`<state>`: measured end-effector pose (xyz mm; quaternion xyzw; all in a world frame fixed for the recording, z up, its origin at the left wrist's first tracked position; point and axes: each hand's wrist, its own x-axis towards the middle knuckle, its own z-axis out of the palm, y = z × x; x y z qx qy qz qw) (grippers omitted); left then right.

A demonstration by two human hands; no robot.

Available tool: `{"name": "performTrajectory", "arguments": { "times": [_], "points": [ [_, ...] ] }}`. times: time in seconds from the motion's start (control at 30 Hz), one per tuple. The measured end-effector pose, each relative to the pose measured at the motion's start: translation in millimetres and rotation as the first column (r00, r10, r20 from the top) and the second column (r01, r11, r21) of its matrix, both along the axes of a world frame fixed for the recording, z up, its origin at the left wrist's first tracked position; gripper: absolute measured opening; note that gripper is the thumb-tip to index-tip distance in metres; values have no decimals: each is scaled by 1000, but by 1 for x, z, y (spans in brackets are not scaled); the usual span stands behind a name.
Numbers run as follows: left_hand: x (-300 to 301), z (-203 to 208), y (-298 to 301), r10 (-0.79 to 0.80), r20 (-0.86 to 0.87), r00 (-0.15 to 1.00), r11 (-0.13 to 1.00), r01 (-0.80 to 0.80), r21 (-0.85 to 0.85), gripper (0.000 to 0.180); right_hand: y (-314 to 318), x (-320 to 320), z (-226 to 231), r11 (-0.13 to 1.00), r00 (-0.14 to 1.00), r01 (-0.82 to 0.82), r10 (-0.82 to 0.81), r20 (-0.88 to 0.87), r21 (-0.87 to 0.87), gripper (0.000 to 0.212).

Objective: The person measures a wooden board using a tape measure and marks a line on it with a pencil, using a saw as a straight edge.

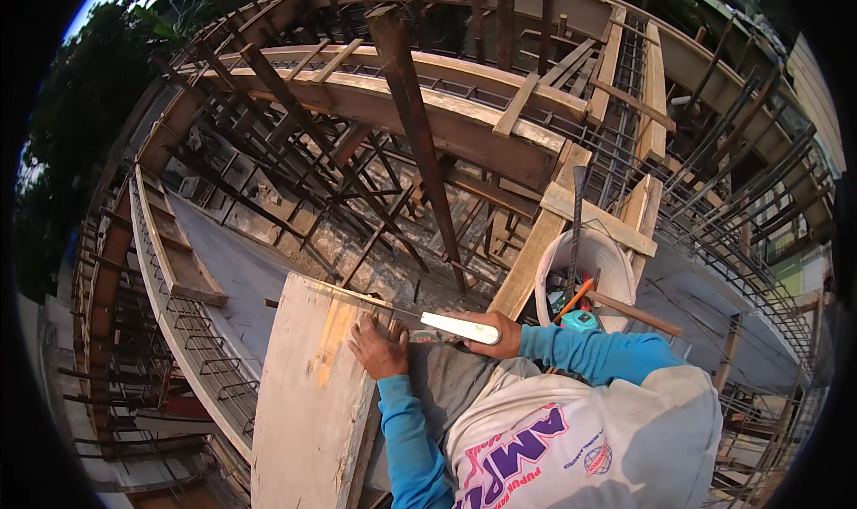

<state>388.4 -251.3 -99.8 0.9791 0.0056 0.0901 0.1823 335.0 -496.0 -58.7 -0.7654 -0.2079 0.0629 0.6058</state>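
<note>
A wide pale wooden board point(299, 393) lies in front of me on the left, with a raw strip near its far end. My left hand point(381, 346) rests flat on it by the right edge, fingers spread. In my right hand point(503, 335) is a handsaw point(460, 327), gripped by its white handle. Its thin blade points left and meets the board's far end, just beyond my left fingers. How deep the blade sits in the wood cannot be made out. My grey-clad leg point(437, 375) is beside the board.
A white bucket point(616, 263) at my right holds a teal tool point(580, 320), an orange-handled tool and a rebar piece. Timber formwork beams point(527, 263) with steel rebar point(625, 143) run around an open drop. Upright wooden posts point(415, 116) stand ahead.
</note>
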Motion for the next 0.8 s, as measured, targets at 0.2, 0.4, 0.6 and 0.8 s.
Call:
{"name": "performTrajectory", "arguments": {
  "times": [0.2, 0.4, 0.6, 0.8],
  "points": [
    [-3, -3, -10, 7, 90, 996, 965, -30, 261, 86, -76, -61, 46, 987, 973, -88, 56, -225, -137, 62],
    [23, -22, -16, 148, 3, 989, 913, -137, 384, 81, 22, 20, 13, 995, 997, 60, -64, -45, -80, 62],
    [15, -32, -9, 124, 137, 983, 911, -168, 376, 74, 15, 37, 22, 997, 979, 29, -13, -205, 75, 57],
    [8, -30, -16, 135, 148, 980, 925, -178, 337, 74, -87, -70, 32, 992, 992, -58, 45, -118, -111, 62]
  ]
}}
